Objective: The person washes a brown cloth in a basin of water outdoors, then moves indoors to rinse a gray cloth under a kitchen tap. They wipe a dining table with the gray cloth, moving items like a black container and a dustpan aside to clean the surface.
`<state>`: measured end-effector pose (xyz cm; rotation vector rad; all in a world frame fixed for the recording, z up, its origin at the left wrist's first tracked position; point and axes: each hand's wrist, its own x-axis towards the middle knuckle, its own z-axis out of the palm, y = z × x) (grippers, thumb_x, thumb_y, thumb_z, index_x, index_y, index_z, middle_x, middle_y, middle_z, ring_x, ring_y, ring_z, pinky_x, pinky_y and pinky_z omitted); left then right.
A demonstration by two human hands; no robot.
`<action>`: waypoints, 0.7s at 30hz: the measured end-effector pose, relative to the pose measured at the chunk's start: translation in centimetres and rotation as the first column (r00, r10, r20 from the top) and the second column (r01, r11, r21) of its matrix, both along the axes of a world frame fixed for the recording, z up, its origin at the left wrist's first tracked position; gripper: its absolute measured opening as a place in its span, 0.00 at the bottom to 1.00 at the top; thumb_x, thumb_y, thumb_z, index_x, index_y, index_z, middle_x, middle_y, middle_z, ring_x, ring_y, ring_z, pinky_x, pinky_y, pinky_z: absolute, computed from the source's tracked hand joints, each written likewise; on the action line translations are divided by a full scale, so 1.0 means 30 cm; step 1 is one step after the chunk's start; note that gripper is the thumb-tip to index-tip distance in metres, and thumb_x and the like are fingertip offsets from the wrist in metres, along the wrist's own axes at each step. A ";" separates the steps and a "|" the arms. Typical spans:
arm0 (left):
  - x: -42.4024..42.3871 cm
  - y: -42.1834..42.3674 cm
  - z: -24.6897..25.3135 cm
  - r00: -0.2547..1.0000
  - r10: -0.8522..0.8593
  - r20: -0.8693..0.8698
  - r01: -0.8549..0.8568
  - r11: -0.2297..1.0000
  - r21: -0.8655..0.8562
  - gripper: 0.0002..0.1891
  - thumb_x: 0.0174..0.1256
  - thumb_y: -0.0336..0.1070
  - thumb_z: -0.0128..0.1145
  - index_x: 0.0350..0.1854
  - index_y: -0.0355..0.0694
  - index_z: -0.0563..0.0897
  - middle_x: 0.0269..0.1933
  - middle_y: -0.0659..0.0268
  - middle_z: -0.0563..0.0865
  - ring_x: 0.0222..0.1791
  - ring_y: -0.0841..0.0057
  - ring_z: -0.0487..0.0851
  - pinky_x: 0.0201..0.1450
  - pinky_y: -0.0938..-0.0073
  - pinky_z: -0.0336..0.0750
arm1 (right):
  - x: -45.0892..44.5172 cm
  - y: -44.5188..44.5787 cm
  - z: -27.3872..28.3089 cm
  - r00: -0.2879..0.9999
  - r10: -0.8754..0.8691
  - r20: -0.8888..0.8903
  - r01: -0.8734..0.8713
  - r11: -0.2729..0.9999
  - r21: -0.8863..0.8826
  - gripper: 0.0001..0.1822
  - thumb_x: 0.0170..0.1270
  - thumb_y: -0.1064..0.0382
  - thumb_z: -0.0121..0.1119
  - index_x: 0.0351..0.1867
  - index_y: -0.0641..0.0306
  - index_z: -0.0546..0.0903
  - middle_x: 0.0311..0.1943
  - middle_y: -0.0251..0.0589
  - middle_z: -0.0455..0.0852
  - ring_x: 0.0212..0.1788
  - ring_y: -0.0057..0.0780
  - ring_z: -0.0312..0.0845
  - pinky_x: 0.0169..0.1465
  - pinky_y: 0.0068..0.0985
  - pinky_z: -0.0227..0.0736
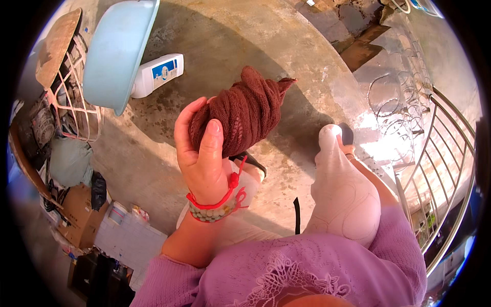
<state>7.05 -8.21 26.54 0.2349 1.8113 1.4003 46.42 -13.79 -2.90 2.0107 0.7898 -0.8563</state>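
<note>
In front of my lap, my left hand (203, 165) grips one end of a tightly wound bundle of dark brown knitted or towelling cloth (249, 111). My thumb lies along its near side, and a twisted tip of the cloth points up to the right. A red cord and a bead bracelet (213, 213) circle that wrist. My right hand (346, 147) is low beyond my right leg, near a dark rounded thing (347, 134). Most of that hand is hidden by the pale trouser leg (345, 203), so its grasp is unclear.
A light blue plastic basin (111, 53) stands tilted on its side, with a white plastic bottle (159, 75) against it. Further left are a wood-topped stool (59, 46), a grey-green bag (71, 161) and a cardboard box (82, 218). A metal railing (447, 169) curves along the right.
</note>
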 end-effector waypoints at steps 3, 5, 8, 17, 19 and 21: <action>0.048 -0.004 -0.015 0.976 0.114 0.184 -0.107 0.993 -0.049 0.21 0.71 0.36 0.50 0.62 0.32 0.66 0.56 0.54 0.75 0.56 0.66 0.76 0.61 0.61 0.72 | 0.023 -0.015 -0.031 0.999 0.007 -0.032 -0.008 1.000 -0.018 0.68 0.38 0.15 0.52 0.60 0.86 0.60 0.59 0.68 0.71 0.65 0.52 0.66 0.67 0.36 0.60; 0.078 -0.005 -0.021 0.959 0.129 0.252 -0.115 0.991 -0.071 0.21 0.72 0.36 0.50 0.62 0.33 0.66 0.56 0.55 0.75 0.56 0.67 0.76 0.61 0.61 0.72 | 0.042 -0.014 -0.044 0.999 -0.003 -0.054 0.001 0.999 -0.040 0.67 0.38 0.15 0.52 0.61 0.84 0.61 0.59 0.67 0.71 0.65 0.52 0.66 0.67 0.37 0.60; 0.122 -0.039 -0.038 0.963 0.130 0.236 -0.122 0.991 -0.050 0.19 0.69 0.29 0.52 0.60 0.35 0.69 0.54 0.61 0.77 0.53 0.77 0.76 0.59 0.74 0.69 | 0.030 -0.002 -0.037 0.999 -0.019 -0.041 0.016 0.996 -0.086 0.66 0.40 0.15 0.52 0.62 0.81 0.61 0.61 0.64 0.70 0.66 0.51 0.65 0.67 0.38 0.59; 0.360 -0.208 -0.098 0.991 -0.088 0.099 0.096 0.992 -0.082 0.19 0.66 0.31 0.57 0.58 0.36 0.72 0.56 0.63 0.76 0.55 0.77 0.73 0.61 0.74 0.66 | -0.475 0.340 0.235 0.716 0.160 -0.680 -0.509 0.786 -0.351 0.26 0.67 0.45 0.45 0.55 0.62 0.77 0.57 0.47 0.78 0.53 0.48 0.79 0.52 0.44 0.74; 0.379 -0.283 -0.086 0.995 -0.088 0.052 0.093 0.988 -0.121 0.18 0.67 0.35 0.56 0.57 0.35 0.73 0.55 0.62 0.77 0.54 0.75 0.74 0.60 0.73 0.67 | -0.492 0.253 0.386 0.599 -0.232 -0.766 -0.281 0.835 -0.472 0.27 0.65 0.48 0.48 0.61 0.59 0.71 0.62 0.43 0.72 0.51 0.49 0.80 0.52 0.45 0.75; 0.369 -0.335 -0.058 0.995 -0.063 0.074 0.076 0.977 -0.198 0.17 0.67 0.37 0.56 0.54 0.34 0.75 0.53 0.61 0.78 0.52 0.74 0.75 0.59 0.72 0.68 | -0.441 0.186 0.512 0.230 -0.106 -0.967 -0.196 0.969 -0.152 0.27 0.62 0.52 0.54 0.61 0.61 0.71 0.60 0.43 0.75 0.49 0.43 0.81 0.52 0.38 0.74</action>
